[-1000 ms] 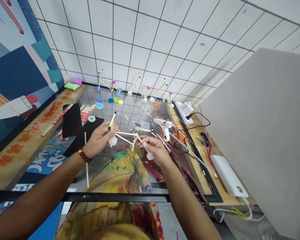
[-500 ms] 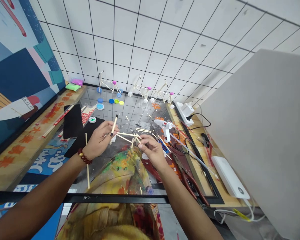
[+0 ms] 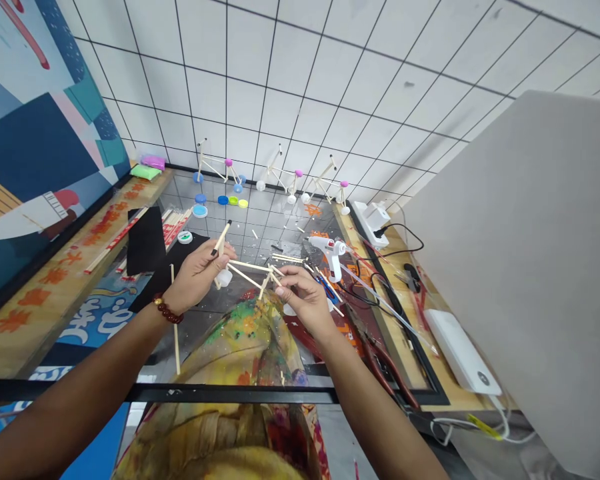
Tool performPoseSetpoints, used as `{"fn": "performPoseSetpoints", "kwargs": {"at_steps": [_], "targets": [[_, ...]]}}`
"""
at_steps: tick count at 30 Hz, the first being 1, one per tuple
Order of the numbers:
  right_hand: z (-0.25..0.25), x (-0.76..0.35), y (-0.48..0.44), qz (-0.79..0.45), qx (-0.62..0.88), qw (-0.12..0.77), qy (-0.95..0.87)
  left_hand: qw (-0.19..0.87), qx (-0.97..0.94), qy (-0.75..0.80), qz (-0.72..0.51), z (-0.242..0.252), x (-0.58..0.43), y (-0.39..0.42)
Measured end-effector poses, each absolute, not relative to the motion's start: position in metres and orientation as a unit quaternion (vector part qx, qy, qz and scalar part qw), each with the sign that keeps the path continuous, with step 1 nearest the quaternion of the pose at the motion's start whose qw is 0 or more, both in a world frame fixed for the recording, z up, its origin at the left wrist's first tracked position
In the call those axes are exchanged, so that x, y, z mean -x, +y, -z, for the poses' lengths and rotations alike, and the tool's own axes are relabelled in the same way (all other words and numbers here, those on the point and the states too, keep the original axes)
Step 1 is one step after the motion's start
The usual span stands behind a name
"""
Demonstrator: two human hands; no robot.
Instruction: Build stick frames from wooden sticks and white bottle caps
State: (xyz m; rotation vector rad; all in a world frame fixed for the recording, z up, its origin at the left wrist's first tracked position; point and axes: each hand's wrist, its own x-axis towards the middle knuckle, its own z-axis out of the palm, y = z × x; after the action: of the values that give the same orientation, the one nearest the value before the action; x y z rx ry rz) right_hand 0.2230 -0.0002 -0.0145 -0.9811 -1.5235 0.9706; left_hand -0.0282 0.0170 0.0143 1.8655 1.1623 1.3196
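A small model bicycle frame [image 3: 247, 266] made of thin wooden sticks is held up between my two hands. My left hand [image 3: 193, 275] grips its front end, where a crossbar stick with black tips [image 3: 222, 238] rises above the fingers. A white bottle cap [image 3: 224, 277] shows just below that hand; whether it is joined to the frame I cannot tell. My right hand [image 3: 304, 297] pinches short sticks at the frame's rear joint between thumb and fingers. Left of the frame, a long loose stick [image 3: 175, 327] lies on the glossy tabletop.
Several finished stick bicycles [image 3: 275, 175] with cap wheels line the back wall. A white glue gun [image 3: 331, 253] stands at right, near blue-handled scissors [image 3: 329, 288] and red-handled pliers [image 3: 385, 363]. Packs of sticks [image 3: 176, 225], black sheets [image 3: 146, 241] and coloured caps [image 3: 233, 201] lie left and behind.
My left hand has turned the front end, so the black-tipped crossbar leans more to the right and the white cap shows more. My right hand keeps its pinch.
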Motion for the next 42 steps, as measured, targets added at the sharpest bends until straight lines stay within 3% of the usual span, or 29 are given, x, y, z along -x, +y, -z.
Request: {"fn": "performPoseSetpoints", "kwargs": {"at_steps": [10,19,27,37,42], "targets": [[0.012,-0.225,0.001,-0.450,0.398,0.513,-0.613,0.280,-0.719,0.415,-0.482,-0.009,0.028,0.018],[0.014,-0.223,-0.002,-0.365,0.418,0.478,-0.680,0.288,-0.725,0.426,-0.457,-0.015,0.028,0.018],[0.005,-0.215,-0.013,-0.301,0.437,0.504,-0.681,0.140,-0.620,0.532,-0.560,-0.025,0.020,0.002],[0.009,-0.195,-0.024,-0.194,0.404,0.447,-0.774,0.264,-0.689,0.468,-0.486,-0.018,-0.023,-0.027],[0.006,-0.189,-0.030,-0.214,0.357,0.476,-0.775,0.291,-0.677,0.446,-0.508,-0.019,-0.016,-0.023]]}}
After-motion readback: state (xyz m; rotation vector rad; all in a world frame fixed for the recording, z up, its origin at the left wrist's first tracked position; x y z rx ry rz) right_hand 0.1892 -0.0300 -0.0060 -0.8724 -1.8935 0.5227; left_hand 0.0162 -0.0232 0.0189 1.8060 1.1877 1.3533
